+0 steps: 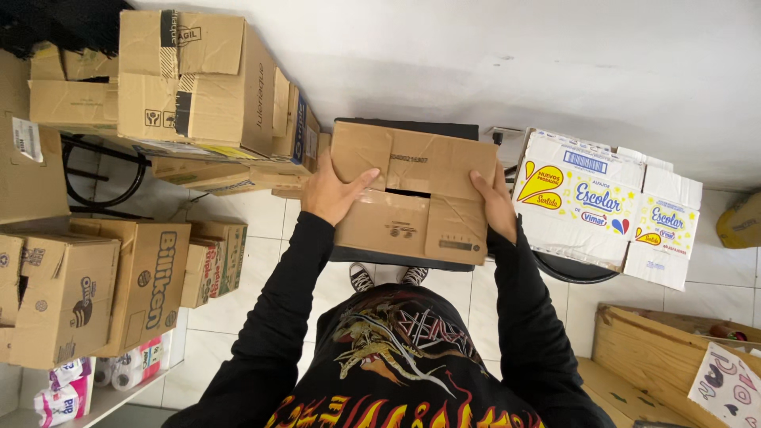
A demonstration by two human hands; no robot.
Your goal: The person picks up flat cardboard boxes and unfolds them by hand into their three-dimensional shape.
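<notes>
the person grips a brown cardboard box (408,190) from both sides, the left hand (333,192) flat against its left edge with the thumb laid over the top flap, the right hand (497,204) wrapped around its right edge; the box rests on a black seat (412,128), a white printed carton (602,208) just beside it and stacked brown boxes (198,79) at the left
</notes>
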